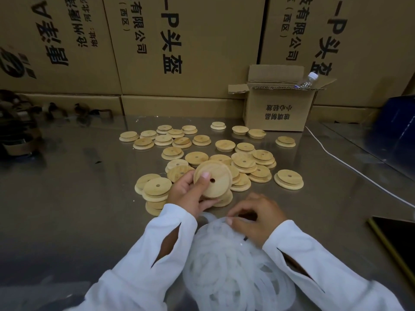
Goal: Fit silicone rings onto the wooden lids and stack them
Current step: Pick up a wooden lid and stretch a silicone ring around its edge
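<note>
Now the ring-picking step: mid-frame, the left hand (188, 195) grips one wooden lid (216, 180), thumb across its face. At lower centre the right hand (256, 218) seemingly pinches a silicone ring (221, 221) atop the heap of rings (231, 270). Next, stretch it round the lid's narrower step.

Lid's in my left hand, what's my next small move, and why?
Probably lift one ring from the silicone ring pile with the right hand toward the wooden lid: the left hand grips that lid, and the right hand pinches at the pile's top.
</note>
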Tool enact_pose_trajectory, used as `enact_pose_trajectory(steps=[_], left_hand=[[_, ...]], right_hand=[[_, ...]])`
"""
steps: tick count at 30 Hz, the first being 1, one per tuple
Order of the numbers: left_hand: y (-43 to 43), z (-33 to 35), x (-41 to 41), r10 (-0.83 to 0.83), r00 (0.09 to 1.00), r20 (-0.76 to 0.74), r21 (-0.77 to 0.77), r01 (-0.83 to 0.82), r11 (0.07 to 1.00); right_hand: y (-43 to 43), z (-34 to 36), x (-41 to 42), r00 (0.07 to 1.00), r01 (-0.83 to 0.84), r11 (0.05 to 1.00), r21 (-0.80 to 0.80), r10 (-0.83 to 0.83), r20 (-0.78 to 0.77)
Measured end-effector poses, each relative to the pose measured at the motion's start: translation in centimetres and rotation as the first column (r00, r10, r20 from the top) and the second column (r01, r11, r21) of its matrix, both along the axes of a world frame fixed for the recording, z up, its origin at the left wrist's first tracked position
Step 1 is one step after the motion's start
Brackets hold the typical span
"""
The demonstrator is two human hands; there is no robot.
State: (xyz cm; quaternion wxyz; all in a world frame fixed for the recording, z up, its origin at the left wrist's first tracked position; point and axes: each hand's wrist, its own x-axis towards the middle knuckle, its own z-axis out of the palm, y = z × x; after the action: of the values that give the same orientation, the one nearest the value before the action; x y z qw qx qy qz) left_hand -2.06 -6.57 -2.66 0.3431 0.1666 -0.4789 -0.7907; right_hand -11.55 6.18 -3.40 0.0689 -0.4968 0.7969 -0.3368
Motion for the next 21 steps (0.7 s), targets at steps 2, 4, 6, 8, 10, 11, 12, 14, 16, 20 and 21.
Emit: enact_pose_trajectory(steps=[2,4,6,8,10,11,12,14,16,20,21], left_hand=[[-0.1,-0.1,-0.1,0.006,1.000,0.005,0.003,-0.006,1.000],[-0.4,-0.1,0.0,0.003,1.000,-0.005,-0.005,-0.004,1.000],[-0.6,-0.1,0.2,-0.004,1.000,-0.007,-0.010,0.004,1.000],[-0.6,-0.3,0.2,-0.024,1.000,-0.004,-0.001,0.024,1.000],[-0.4,-0.3,0.2,-0.071,0.997,0.002,0.001,0.071,0.997],[-0.3,-0.3,0.1,-0.102,0.995,0.014,-0.006,0.102,0.995],[-0.1,-0.4,0.1,-0.131,0.991,0.033,-0.012,0.131,0.991],[0.2,-0.5,-0.2,-0.184,0.980,0.070,0.018,0.183,0.983],[0.5,-0.4,-0.3,-0.242,0.966,0.094,0.076,0.235,0.969],[1.0,-0.2,-0.2,-0.305,0.944,0.127,0.017,0.306,0.952],[1.1,-0.3,0.0,-0.313,0.941,0.129,-0.024,0.319,0.948]], right_hand=[[-0.1,0.1,0.2,0.998,0.012,0.998,-0.058,-0.009,0.058],[0.0,0.5,0.3,0.985,0.019,0.986,-0.166,0.010,0.171],[0.3,1.1,0.3,0.948,-0.021,0.958,-0.285,0.110,0.298],[0.5,1.6,0.4,0.896,-0.036,0.926,-0.377,0.197,0.398],[0.4,1.8,0.5,0.838,0.021,0.887,-0.462,0.236,0.492],[0.4,2.0,0.5,0.817,0.067,0.867,-0.494,0.237,0.526],[0.4,2.1,0.5,0.807,0.112,0.849,-0.516,0.225,0.546],[0.3,2.4,0.4,0.803,0.201,0.817,-0.540,0.179,0.569],[0.3,2.6,0.3,0.796,0.289,0.781,-0.553,0.125,0.593],[0.4,2.7,0.2,0.793,0.401,0.746,-0.532,0.008,0.609],[0.4,2.7,0.2,0.793,0.406,0.742,-0.533,0.005,0.610]])
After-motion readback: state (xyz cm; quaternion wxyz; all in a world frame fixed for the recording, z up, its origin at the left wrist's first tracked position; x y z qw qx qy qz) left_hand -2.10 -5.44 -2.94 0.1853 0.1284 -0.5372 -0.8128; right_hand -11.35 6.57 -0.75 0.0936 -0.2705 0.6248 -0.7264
